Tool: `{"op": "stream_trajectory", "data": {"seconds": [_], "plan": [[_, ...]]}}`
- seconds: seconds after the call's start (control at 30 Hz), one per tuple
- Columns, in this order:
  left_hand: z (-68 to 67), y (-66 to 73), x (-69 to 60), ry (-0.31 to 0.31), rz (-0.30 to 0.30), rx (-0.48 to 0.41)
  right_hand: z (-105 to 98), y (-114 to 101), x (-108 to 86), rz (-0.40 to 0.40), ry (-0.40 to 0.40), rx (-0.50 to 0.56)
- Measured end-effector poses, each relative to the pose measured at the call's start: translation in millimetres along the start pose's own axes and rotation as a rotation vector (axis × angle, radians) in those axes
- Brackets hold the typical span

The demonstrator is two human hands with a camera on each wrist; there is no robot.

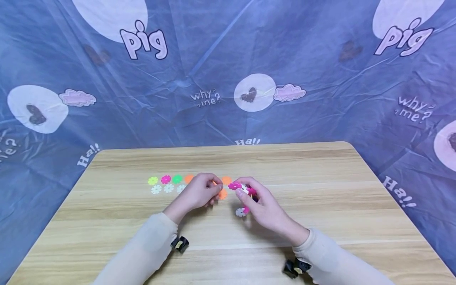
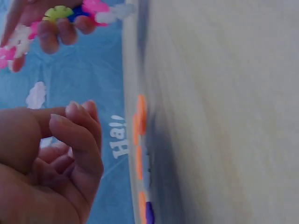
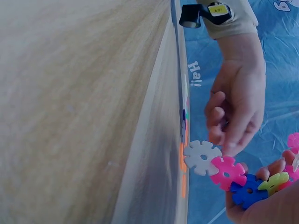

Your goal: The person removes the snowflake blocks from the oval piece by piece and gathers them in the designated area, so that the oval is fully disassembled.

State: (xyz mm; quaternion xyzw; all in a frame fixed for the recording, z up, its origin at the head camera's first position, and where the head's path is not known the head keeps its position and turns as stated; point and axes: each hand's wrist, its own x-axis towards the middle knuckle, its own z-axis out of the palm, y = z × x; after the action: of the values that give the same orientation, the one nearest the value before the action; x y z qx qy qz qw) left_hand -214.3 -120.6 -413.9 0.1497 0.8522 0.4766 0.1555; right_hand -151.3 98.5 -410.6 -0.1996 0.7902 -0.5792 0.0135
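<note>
My right hand (image 1: 268, 208) grips a chain of interlocked plastic snowflake discs (image 3: 227, 173), its fingers curled round the middle. Pink, white, yellow and blue discs make up the chain; a pale white disc (image 3: 202, 157) ends it, next to a pink one. My left hand (image 1: 199, 192) hovers left of the chain, above the rows of loose discs. In the left wrist view its fingers (image 2: 81, 135) are loosely curled, and no disc shows between them. Loose orange discs (image 1: 227, 180) lie on the table between the two hands, partly hidden by the left one.
Two rows of loose discs run across the wooden table (image 1: 228, 257): a yellow (image 1: 152, 181), a pink (image 1: 166, 179) and a green disc (image 1: 177, 179) at the back left, white discs (image 1: 156, 189) in front. A blue printed curtain (image 1: 185, 59) hangs behind the table.
</note>
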Motion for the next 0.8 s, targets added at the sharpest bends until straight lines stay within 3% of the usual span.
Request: {"op": "stream_trajectory", "data": {"seconds": [0.27, 0.57, 0.8], "plan": [[-6.9, 10.4, -22.3, 0.044, 0.158, -0.123, 1.4, -2.3, 0.0, 0.032, -0.016, 0.017], [-4.6, 17.8, -34.1, 0.024, 0.373, -0.082, 1.8, -2.9, -0.8, 0.070, -0.048, 0.013], [-2.8, 18.3, -35.8, 0.053, 0.453, -0.065, 3.5, -4.1, 1.2, 0.071, -0.074, 0.020]]}}
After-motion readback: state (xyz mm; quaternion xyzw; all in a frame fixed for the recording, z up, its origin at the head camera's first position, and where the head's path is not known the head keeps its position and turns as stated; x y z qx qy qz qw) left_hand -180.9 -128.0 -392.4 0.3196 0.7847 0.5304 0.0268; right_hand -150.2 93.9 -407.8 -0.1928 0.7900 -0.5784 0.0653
